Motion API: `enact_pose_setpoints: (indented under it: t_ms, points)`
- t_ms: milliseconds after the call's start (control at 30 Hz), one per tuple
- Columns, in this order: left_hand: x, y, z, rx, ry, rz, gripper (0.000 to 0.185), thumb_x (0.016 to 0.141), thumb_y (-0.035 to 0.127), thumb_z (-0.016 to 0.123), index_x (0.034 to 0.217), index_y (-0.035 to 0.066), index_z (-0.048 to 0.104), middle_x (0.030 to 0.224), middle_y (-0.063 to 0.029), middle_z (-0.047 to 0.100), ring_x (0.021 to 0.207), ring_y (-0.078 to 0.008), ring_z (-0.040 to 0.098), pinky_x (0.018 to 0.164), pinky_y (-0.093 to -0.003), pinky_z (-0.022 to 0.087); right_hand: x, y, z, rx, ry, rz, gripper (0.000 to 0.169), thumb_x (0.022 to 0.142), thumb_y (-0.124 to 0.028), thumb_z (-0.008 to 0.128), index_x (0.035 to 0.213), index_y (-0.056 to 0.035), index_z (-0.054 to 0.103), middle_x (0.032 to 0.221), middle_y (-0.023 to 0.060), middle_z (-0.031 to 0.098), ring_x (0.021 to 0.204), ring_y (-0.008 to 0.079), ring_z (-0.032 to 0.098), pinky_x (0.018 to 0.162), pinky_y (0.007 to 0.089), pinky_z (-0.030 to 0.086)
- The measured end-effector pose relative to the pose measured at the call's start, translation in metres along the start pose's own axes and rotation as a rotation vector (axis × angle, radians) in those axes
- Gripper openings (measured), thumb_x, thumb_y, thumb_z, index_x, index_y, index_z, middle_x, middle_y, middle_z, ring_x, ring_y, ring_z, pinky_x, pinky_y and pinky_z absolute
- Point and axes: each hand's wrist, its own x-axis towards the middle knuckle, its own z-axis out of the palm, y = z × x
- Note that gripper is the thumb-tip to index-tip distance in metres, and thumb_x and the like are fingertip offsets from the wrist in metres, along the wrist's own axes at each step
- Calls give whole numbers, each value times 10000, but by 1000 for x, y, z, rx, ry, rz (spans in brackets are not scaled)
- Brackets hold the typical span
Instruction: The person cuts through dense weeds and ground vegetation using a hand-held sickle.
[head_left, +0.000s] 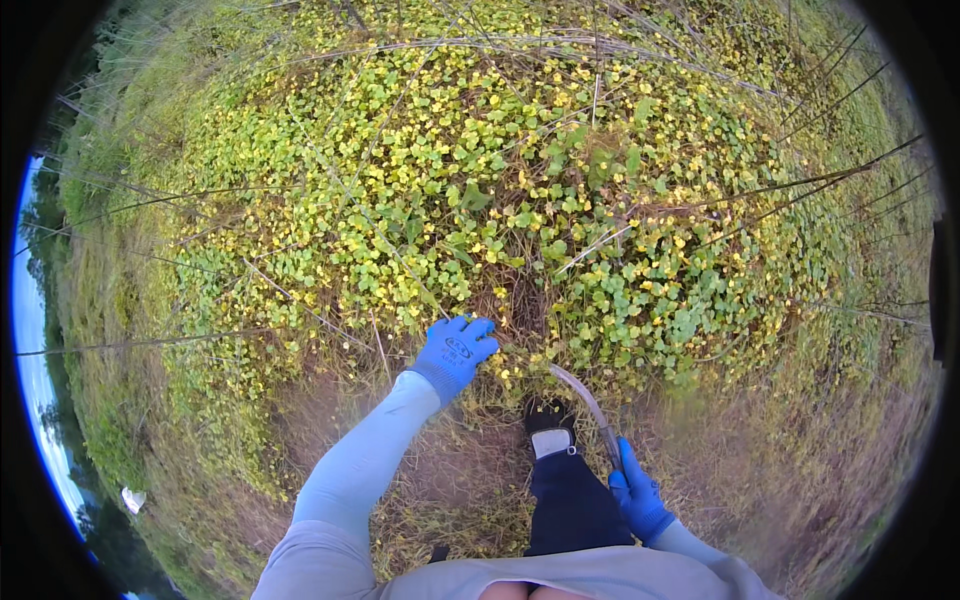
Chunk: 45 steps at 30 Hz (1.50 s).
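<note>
My left hand (454, 358), in a blue work glove, reaches to the near edge of a low mat of green and yellow leafy vines (450, 187). Its fingers are bent at the leaves; whether they grip a stem cannot be told. My right hand (640, 491), gloved in blue too, is closed around the handle of a sickle (587, 401). The curved blade points up and to the left, its tip close to the edge of the vines, to the right of my left hand. Between the hands, my dark shoe (550, 427) stands on the ground.
Long dry stalks (795, 184) lean over the vines from the right and left. Dry grass and brown soil (465, 461) lie around my foot. At the far left is a small white object (133, 500), with trees and sky beyond it.
</note>
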Motion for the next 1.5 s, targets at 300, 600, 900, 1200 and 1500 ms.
enact_pose_setpoints:
  t_ms: [300,600,900,1200,1500]
  points:
    - [65,35,-92,-59,128,-151,875,827,667,635,1519,199,375,1600,-197,243,1455,-439,246,1130,-619,279,53,-40,21,616,219,154,583,1068,-156,400,1601,-193,168,713,-43,424,561,39,407,470,226,388]
    - [36,8,-14,285,-212,-116,413,854,119,665,1245,220,579,1431,-97,409,1204,-331,491,933,-487,497,152,-99,3,532,-14,151,572,1065,-242,438,1593,-215,219,769,12,511,618,79,479,525,275,440]
    - [20,-41,-39,252,-76,-63,306,852,90,639,1133,203,598,1247,-39,505,1115,-275,534,923,-443,500,107,-32,24,-90,39,-93,604,1037,-299,456,1584,-182,229,1010,226,663,835,303,641,809,417,506]
    - [-51,4,-6,172,-65,-230,644,855,409,688,1412,209,435,1403,-120,471,1297,-332,462,1073,-607,308,120,-86,-1,170,11,27,629,1031,-310,485,1586,-154,235,846,116,616,713,162,566,685,364,478]
    - [25,2,0,381,42,-443,822,852,440,721,1534,276,292,1492,-180,356,1297,-426,425,1025,-617,352,174,-92,27,-14,-114,65,617,1042,-330,456,1591,-184,216,790,122,579,640,169,529,634,365,463]
